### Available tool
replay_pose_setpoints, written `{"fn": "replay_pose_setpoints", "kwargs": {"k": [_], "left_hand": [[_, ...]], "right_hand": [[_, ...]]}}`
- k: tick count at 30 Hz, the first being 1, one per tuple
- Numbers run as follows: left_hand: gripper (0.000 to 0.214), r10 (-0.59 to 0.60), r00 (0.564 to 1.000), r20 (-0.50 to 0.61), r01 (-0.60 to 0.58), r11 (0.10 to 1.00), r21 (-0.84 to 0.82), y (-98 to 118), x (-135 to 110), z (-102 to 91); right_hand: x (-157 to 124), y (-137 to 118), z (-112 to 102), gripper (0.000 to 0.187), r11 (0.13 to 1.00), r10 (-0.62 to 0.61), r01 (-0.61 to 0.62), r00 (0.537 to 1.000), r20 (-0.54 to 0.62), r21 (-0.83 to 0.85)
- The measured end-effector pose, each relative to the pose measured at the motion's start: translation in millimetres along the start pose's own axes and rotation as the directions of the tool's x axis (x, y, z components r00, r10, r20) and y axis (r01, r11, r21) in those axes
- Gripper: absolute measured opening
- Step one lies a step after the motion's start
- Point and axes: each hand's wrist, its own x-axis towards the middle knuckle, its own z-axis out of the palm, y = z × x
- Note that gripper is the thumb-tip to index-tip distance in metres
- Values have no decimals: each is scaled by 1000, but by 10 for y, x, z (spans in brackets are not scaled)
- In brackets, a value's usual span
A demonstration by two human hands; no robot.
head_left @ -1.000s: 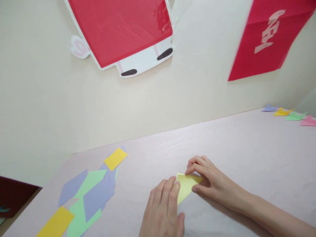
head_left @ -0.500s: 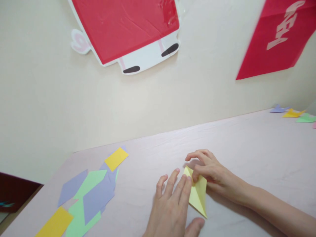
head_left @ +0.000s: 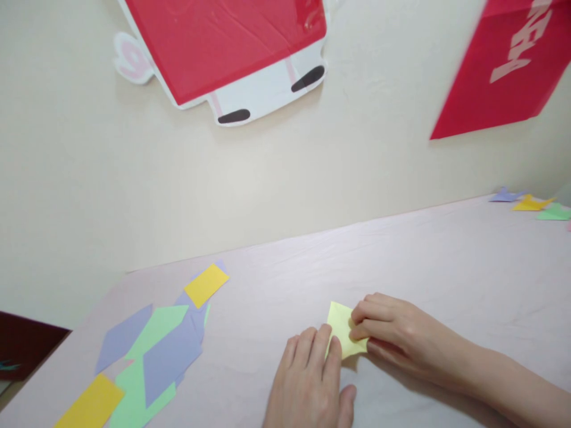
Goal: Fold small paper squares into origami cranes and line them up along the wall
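1. Head view: our light-yellow origami paper (head_left: 339, 326) lies on the tabletop (head_left: 423, 255), one corner pointing away, long axis obscured by our hands.
2. Our left hand (head_left: 311, 374) rests on its left edge, fingers slightly spread.
3. Our right hand (head_left: 395, 327) covers its right, fingers bunched; pinching, we cannot tell.

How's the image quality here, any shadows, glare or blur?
Head view: light mostly even, with a soft shadow below the right hand; head view: small glints on the red sign; head view: no strong blur, though creases in the yellow paper look faint.
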Motion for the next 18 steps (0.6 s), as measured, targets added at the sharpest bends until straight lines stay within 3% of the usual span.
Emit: {"fn": "replay_pose_setpoints", "kwargs": {"k": [4, 6, 8, 10, 16, 18], "left_hand": [[51, -76, 991, 111, 81, 996, -35, 2, -49, -9], [63, -69, 991, 116, 71, 997, -16, 3, -59, -13], [65, -51, 990, 132, 51, 999, 3, 10, -61, -17], [59, -23, 991, 129, 20, 999, 29, 23, -59, -20], [45, -17, 998, 64, 13, 998, 55, 27, -40, -21], [39, -11, 999, 44, 9, 999, 45, 12, -46, -25]], "right_hand": [[53, 36, 2, 26, 960, 213, -213, 977, 21, 182], [74, 28, 25, 19, 916, 344, -332, 939, -16, 225], [86, 11, 59, 30, 874, 436, -411, 899, -46, 259], [91, -3, 96, 41, 856, 466, -437, 883, -48, 278], [90, 3, 135, 20, 842, 481, -446, 876, -47, 304], [88, 14, 87, 17, 843, 444, -418, 896, -1, 339]]}}
